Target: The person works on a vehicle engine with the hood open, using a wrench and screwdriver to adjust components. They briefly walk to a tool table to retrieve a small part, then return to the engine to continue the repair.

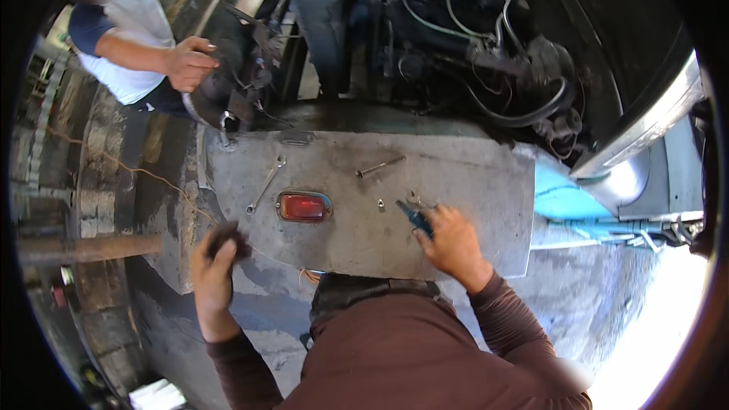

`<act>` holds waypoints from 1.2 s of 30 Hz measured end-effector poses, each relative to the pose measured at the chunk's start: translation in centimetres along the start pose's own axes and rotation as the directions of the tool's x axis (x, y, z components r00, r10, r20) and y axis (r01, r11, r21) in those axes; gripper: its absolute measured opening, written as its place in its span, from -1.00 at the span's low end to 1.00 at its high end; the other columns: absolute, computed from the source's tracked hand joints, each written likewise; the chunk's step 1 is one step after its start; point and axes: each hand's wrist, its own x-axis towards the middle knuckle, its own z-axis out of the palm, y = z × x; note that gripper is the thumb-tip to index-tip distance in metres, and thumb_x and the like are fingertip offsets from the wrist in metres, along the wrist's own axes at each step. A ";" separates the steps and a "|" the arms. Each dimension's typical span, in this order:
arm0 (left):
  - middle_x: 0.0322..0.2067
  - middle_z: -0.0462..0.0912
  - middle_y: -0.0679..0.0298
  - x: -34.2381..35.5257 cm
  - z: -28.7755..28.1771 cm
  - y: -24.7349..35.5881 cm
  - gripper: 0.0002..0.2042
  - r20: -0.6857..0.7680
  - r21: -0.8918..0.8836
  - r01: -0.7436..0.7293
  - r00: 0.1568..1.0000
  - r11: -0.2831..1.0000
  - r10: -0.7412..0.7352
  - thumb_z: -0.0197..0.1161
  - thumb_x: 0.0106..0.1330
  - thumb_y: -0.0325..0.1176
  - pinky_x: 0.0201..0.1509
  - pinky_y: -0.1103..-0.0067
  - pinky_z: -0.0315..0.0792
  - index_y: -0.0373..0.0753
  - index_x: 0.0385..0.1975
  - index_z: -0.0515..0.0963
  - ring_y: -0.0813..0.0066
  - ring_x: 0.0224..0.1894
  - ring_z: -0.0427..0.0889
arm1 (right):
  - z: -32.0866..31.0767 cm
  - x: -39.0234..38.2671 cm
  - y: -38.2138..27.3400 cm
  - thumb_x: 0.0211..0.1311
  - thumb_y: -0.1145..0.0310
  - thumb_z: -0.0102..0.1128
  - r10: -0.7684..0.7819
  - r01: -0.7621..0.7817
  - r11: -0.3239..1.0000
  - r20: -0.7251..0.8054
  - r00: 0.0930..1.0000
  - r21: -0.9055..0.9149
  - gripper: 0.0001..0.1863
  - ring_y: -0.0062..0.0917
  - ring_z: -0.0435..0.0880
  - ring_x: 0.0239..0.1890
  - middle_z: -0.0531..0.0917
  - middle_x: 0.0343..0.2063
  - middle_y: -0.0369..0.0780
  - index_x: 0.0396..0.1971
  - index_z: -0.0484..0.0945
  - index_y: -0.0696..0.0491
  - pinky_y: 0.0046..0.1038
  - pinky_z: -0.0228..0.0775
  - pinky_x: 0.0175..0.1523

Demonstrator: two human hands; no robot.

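Note:
My left hand point(215, 269) is closed on a small dark object point(231, 237) that I cannot make out, just off the left edge of the grey metal panel point(493, 212). My right hand point(448, 243) grips a blue-handled tool point(412, 212) low over the panel's right half, beside a small piece of metal point(416, 197). A red light in a metal housing point(304, 206) lies between my hands. Also on the panel are a combination wrench point(266, 184), a thin metal shaft point(380, 167) and a small clip point(381, 204).
An open engine bay point(463, 7) with hoses fills the top. At upper left another person point(137, 38) has a hand beside a metal part near the panel's corner. An orange cord point(137, 169) crosses at the left near a rusty pipe point(91, 248). Blue metalwork point(566, 193) is at right.

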 end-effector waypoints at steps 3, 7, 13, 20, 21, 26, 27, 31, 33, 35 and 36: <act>-0.21 0.69 0.16 -7.8 -3.6 -8.2 -0.65 -0.376 -0.013 0.213 0.904 0.977 -0.202 0.29 0.40 -0.30 -0.14 0.50 0.60 -0.41 0.07 0.58 0.41 -0.26 0.68 | 0.9 1.6 -2.3 0.20 0.19 0.35 0.011 -0.009 1.000 0.076 0.997 -0.019 -0.56 -0.14 0.60 0.04 0.62 -0.08 -0.06 0.02 0.60 0.10 -0.17 0.52 0.09; -0.23 0.76 0.01 -17.9 -6.1 -21.6 -0.63 -0.408 0.683 0.446 0.890 0.579 -0.204 0.36 0.26 -0.32 -0.13 0.40 0.59 -0.34 0.03 0.61 0.16 -0.24 0.76 | 0.6 2.1 -2.1 0.19 0.19 0.35 0.004 0.011 0.988 0.099 0.995 -0.153 -0.53 -0.14 0.59 0.08 0.61 -0.04 -0.07 0.06 0.59 0.10 -0.16 0.52 0.12; -0.23 0.76 0.15 -32.9 -5.4 -36.0 -0.70 -0.354 -0.061 0.876 0.430 0.479 -0.831 0.30 0.33 -0.25 -0.22 0.35 0.60 -0.20 0.00 0.64 0.22 -0.23 0.76 | -1.2 2.8 -3.4 0.16 0.16 0.41 0.034 -0.014 0.986 0.118 0.992 -0.167 -0.44 -0.08 0.60 0.08 0.60 -0.04 -0.03 0.12 0.57 0.11 -0.14 0.51 0.10; -0.24 0.73 0.21 -42.8 -6.8 -42.9 -0.76 -0.259 -0.401 0.882 0.149 0.247 -0.954 0.24 0.41 -0.27 -0.34 0.34 0.60 -0.24 -0.06 0.64 0.33 -0.31 0.74 | 0.0 3.2 -6.2 0.17 0.28 0.40 -0.138 0.131 0.990 -0.117 0.984 -0.059 -0.56 -0.09 0.64 -0.12 0.58 -0.12 0.00 0.02 0.60 0.17 -0.18 0.50 -0.04; -0.22 0.73 0.21 -41.6 -7.9 -43.5 -0.75 -0.269 -0.418 0.864 0.176 0.279 -0.947 0.24 0.40 -0.27 -0.35 0.34 0.60 -0.26 -0.04 0.63 0.33 -0.31 0.73 | 0.0 4.3 -8.5 0.19 0.31 0.38 -0.151 0.149 0.989 -0.157 0.976 -0.021 -0.59 -0.12 0.64 -0.15 0.57 -0.14 -0.02 -0.01 0.60 0.18 -0.21 0.50 -0.06; -0.17 0.75 0.16 -38.3 -16.3 -52.3 -0.69 -0.351 -0.447 0.719 0.407 0.533 -0.843 0.28 0.37 -0.28 -0.34 0.38 0.61 -0.29 0.02 0.64 0.31 -0.32 0.74 | 4.5 4.9 -20.3 0.24 0.46 0.27 -0.287 0.323 0.941 -0.267 0.920 0.100 -0.75 -0.27 0.61 -0.26 0.56 -0.21 -0.07 -0.10 0.60 0.21 -0.33 0.50 -0.13; -0.16 0.75 0.15 -36.9 -18.8 -52.9 -0.69 -0.381 -0.400 0.737 0.408 0.545 -0.830 0.29 0.36 -0.28 -0.33 0.39 0.61 -0.29 0.02 0.64 0.31 -0.32 0.74 | 6.2 5.2 -23.7 0.22 0.53 0.26 -0.407 0.458 0.884 -0.324 0.854 0.095 -0.76 -0.26 0.61 -0.27 0.56 -0.22 -0.07 -0.11 0.60 0.21 -0.35 0.50 -0.14; -0.21 0.75 0.18 -35.7 -29.2 -52.5 -0.70 -0.466 -0.435 0.672 0.402 0.600 -0.788 0.33 0.33 -0.26 -0.35 0.41 0.59 -0.28 -0.03 0.66 0.33 -0.36 0.72 | 15.0 5.4 -35.3 0.17 0.49 0.32 -0.476 0.494 0.851 -0.138 0.869 0.178 -0.68 -0.19 0.64 -0.27 0.58 -0.17 -0.05 -0.06 0.60 0.19 -0.28 0.51 -0.14; -0.26 0.72 0.20 -35.9 -34.4 -52.6 -0.71 -0.463 -0.506 0.655 0.342 0.561 -0.818 0.30 0.33 -0.27 -0.37 0.42 0.56 -0.28 -0.04 0.64 0.34 -0.38 0.71 | 19.5 5.1 -38.7 0.19 0.38 0.33 -0.478 0.459 0.865 0.050 0.877 0.204 -0.65 -0.02 0.65 -0.17 0.60 -0.11 0.01 -0.04 0.60 0.17 -0.16 0.52 -0.03; -0.31 0.70 0.22 -35.2 -39.4 -52.6 -0.73 -0.403 -0.633 0.629 0.230 0.451 -0.886 0.28 0.34 -0.28 -0.40 0.43 0.53 -0.28 -0.06 0.63 0.35 -0.39 0.70 | 24.4 5.4 -40.3 0.22 0.30 0.31 -0.485 0.460 0.874 0.242 0.840 0.156 -0.63 0.06 0.64 -0.09 0.61 -0.07 0.06 -0.02 0.60 0.15 -0.09 0.51 0.03; -0.33 0.69 0.23 -34.6 -41.5 -52.5 -0.74 -0.397 -0.670 0.603 0.201 0.433 -0.895 0.27 0.34 -0.28 -0.41 0.43 0.52 -0.29 -0.07 0.63 0.36 -0.40 0.69 | 26.3 5.6 -40.8 0.24 0.25 0.29 -0.491 0.484 0.868 0.328 0.807 0.108 -0.62 0.09 0.63 -0.05 0.61 -0.05 0.08 -0.01 0.60 0.14 -0.06 0.50 0.05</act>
